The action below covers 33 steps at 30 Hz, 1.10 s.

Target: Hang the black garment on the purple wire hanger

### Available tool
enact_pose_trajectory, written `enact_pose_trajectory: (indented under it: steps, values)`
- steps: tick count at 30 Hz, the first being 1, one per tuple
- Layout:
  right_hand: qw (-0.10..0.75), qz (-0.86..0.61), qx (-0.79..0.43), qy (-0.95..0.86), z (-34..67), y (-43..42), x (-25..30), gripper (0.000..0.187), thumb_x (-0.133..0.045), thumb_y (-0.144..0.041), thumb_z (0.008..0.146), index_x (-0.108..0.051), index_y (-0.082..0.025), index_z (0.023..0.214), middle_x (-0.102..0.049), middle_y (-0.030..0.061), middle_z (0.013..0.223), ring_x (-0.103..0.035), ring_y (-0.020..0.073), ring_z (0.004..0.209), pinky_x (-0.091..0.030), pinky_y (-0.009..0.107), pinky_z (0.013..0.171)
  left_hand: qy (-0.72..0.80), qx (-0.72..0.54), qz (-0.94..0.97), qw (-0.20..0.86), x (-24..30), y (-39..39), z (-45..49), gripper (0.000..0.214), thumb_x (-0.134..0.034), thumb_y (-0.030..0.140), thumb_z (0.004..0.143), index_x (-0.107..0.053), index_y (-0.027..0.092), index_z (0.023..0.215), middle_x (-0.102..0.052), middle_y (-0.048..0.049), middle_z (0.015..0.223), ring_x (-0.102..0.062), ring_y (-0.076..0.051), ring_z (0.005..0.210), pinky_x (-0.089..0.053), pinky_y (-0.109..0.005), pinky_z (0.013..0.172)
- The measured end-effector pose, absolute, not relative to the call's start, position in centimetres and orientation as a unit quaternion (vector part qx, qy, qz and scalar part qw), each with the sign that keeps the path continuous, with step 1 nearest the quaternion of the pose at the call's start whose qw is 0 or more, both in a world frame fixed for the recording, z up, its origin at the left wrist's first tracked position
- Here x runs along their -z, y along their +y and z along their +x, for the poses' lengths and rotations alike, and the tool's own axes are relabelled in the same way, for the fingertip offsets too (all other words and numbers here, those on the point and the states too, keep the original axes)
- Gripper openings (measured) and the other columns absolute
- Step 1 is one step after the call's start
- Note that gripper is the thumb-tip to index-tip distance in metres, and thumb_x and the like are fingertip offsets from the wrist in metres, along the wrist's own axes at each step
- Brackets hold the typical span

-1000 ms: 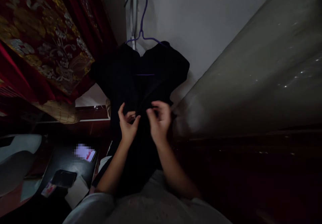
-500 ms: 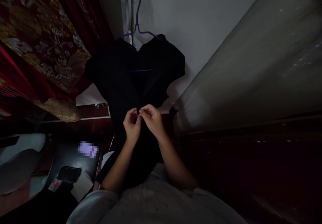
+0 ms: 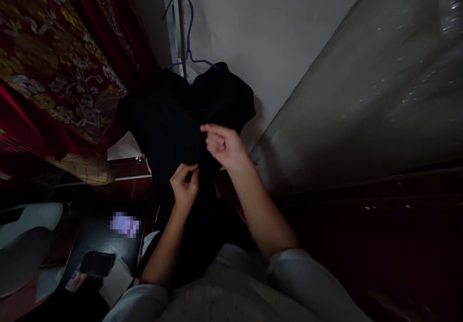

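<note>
A black short-sleeved garment [image 3: 162,119] hangs from a purple hanger [image 3: 188,47] in front of me, its neck forming a V. Low on its front, my left hand [image 3: 184,184] pinches the dark cloth between thumb and fingers. Higher and slightly to the right is my right hand [image 3: 224,146], with thumb and index finger pressed together at the front opening and the other fingers curled in. Whatever small part those fingertips hold is too dark to make out.
A red curtain with gold and silver patterns [image 3: 54,56] hangs at left. Below it, a dark table [image 3: 90,232] carries a phone [image 3: 97,264], a lit blurred screen [image 3: 125,224] and papers [image 3: 115,282]. A plastic-covered large panel [image 3: 354,95] leans at right against the pale wall [image 3: 260,22].
My right hand has moved up the garment's front, away from my left hand, which stays low on the cloth. The V opening looks narrower, and the view has shifted slightly.
</note>
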State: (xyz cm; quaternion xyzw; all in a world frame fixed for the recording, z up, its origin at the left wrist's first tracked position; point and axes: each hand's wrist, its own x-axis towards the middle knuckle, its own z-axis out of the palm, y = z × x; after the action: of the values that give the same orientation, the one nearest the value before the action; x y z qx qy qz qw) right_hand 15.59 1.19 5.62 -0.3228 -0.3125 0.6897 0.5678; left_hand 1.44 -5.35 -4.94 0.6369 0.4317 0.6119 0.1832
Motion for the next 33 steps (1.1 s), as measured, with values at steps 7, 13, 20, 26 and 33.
enact_pose_trajectory:
  steps: [7, 13, 20, 26, 33]
  values:
    - [0.658, -0.343, -0.556, -0.375, 16.4, 4.5, -10.7, 0.018, -0.077, -0.03, 0.087, -0.063, -0.018, 0.083, -0.027, -0.0119, 0.048, -0.024, 0.0036, 0.041, -0.019, 0.02, 0.04, 0.438, -0.594, 0.641, 0.208, 8.9, -5.1, 2.4, 0.011, -0.065, 0.015, 0.094, -0.076, 0.017, 0.09, -0.07, -0.0041, 0.081, -0.068, -0.016, 0.077, -0.052, -0.026, 0.069]
    - [0.676, -0.308, -0.532, -0.406, 15.2, 2.7, -9.9, 0.024, -0.075, -0.033, 0.089, -0.057, -0.02, 0.08, -0.024, -0.0121, 0.051, -0.023, 0.0018, 0.038, -0.016, 0.016, 0.038, 0.373, -0.566, 0.705, 0.207, 4.0, -4.8, 1.8, 0.022, -0.068, 0.027, 0.098, -0.074, 0.021, 0.118, -0.069, -0.012, 0.117, -0.067, -0.024, 0.11, -0.055, -0.036, 0.092]
    - [0.666, -0.294, -0.522, -0.444, 15.6, 1.7, -10.1, 0.027, -0.075, -0.027, 0.086, -0.053, -0.02, 0.073, -0.022, -0.0111, 0.054, -0.022, 0.0009, 0.04, -0.016, 0.015, 0.038, 0.261, -0.612, 0.733, 0.144, -8.7, 2.3, 0.5, 0.037, -0.064, 0.041, 0.102, -0.066, 0.025, 0.135, -0.071, -0.006, 0.107, -0.066, -0.019, 0.092, -0.053, -0.034, 0.088]
    - [0.708, -0.337, -0.408, -0.469, 14.6, 2.3, -9.0, 0.021, -0.072, -0.026, 0.083, -0.057, -0.019, 0.07, -0.033, -0.0079, 0.054, -0.028, 0.0035, 0.046, -0.02, 0.018, 0.044, 0.282, -0.585, 0.755, 0.091, -10.6, 3.1, 1.3, 0.028, -0.066, 0.044, 0.101, -0.072, 0.017, 0.1, -0.069, -0.0045, 0.097, -0.068, -0.022, 0.102, -0.051, -0.037, 0.098]
    - [0.666, -0.469, -0.39, -0.429, 12.1, 3.6, -2.4, 0.016, -0.065, -0.021, 0.076, -0.056, -0.019, 0.063, -0.039, -0.006, 0.053, -0.035, 0.0075, 0.051, -0.025, 0.024, 0.05, 0.308, -0.75, 0.586, -0.001, -14.0, 3.6, -2.9, 0.014, -0.057, 0.021, 0.107, -0.066, 0.011, 0.103, -0.063, -0.0022, 0.1, -0.063, -0.015, 0.108, -0.045, -0.033, 0.107]
